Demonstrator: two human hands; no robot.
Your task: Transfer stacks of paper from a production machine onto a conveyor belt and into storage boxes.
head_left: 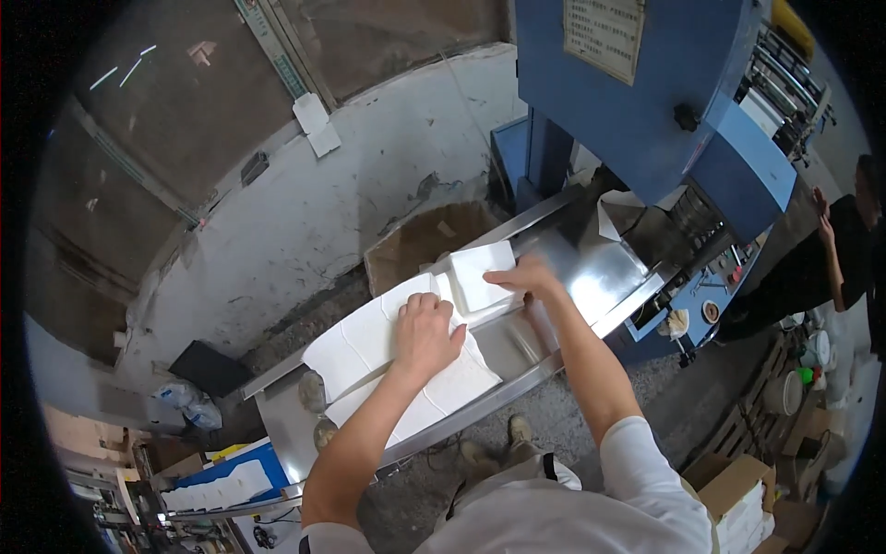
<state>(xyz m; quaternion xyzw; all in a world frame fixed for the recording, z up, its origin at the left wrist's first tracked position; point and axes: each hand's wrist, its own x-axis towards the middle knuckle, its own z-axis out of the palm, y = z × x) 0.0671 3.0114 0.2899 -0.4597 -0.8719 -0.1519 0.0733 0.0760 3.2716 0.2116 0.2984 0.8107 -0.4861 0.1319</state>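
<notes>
Two rows of folded white paper (360,331) lie side by side along a shiny metal chute (286,429), with thin lines dividing them into bundles. My left hand (426,337) is bent over the right end of these rows, its fingers curled down and its thumb toward the right. A smaller stack of folded white paper (482,282) sits just beyond that end. My right hand (528,279) grips its right side, thumb on top; the other fingers are partly hidden and slightly blurred.
The chute runs up right to a blue machine (618,102) with a black knob. A cardboard box (429,231) stands behind the chute, by a white wall. Another person (835,245) is at the far right. An open carton (738,508) of white bundles stands at lower right.
</notes>
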